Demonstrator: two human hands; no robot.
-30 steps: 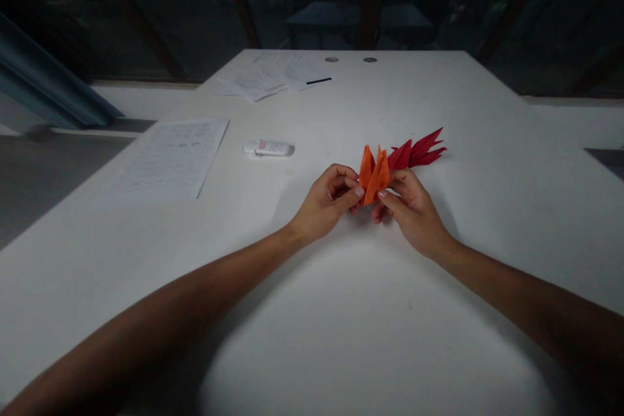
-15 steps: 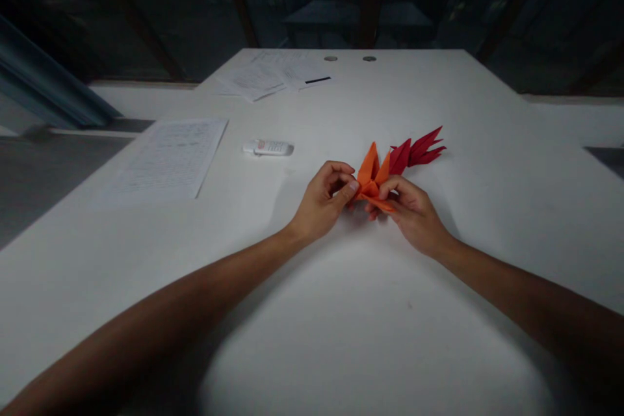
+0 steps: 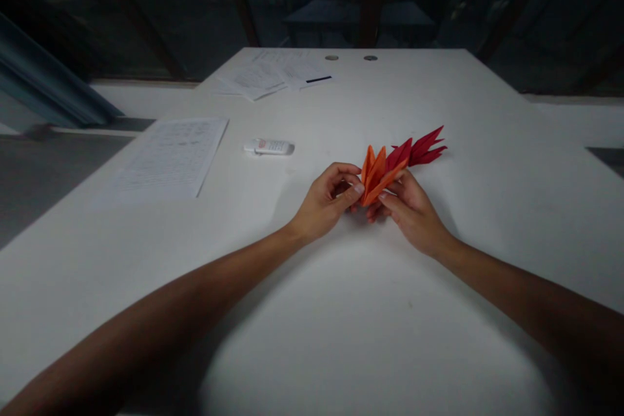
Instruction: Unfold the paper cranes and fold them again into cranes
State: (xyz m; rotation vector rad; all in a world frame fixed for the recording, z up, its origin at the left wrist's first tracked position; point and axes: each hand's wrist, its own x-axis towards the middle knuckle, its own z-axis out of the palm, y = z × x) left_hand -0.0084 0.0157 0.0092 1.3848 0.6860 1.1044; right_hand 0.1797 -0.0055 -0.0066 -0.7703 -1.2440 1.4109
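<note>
An orange folded-paper piece (image 3: 374, 175) with several pointed flaps is held between both hands, a little above the white table (image 3: 331, 312). My left hand (image 3: 331, 198) pinches its left lower edge between thumb and fingers. On the other side, my right hand (image 3: 412, 211) grips its right part, with the thumb in front and fingers behind. Just beyond my right hand lies red folded paper (image 3: 425, 148) with spiky points; the orange piece partly covers its left end. Some fingertips of both hands are hidden behind the orange paper.
A white tube-like item with print (image 3: 269, 147) lies left of the hands. Farther left is a stack of printed sheets (image 3: 170, 156). More papers (image 3: 258, 75) with a dark strip (image 3: 318, 79) lie at the back, near two round discs (image 3: 370, 58) by the far edge.
The lower right orange flap has been turned up, so its points now stand closer together. My right thumb and fingers have shifted along the paper. My left hand has barely moved.
</note>
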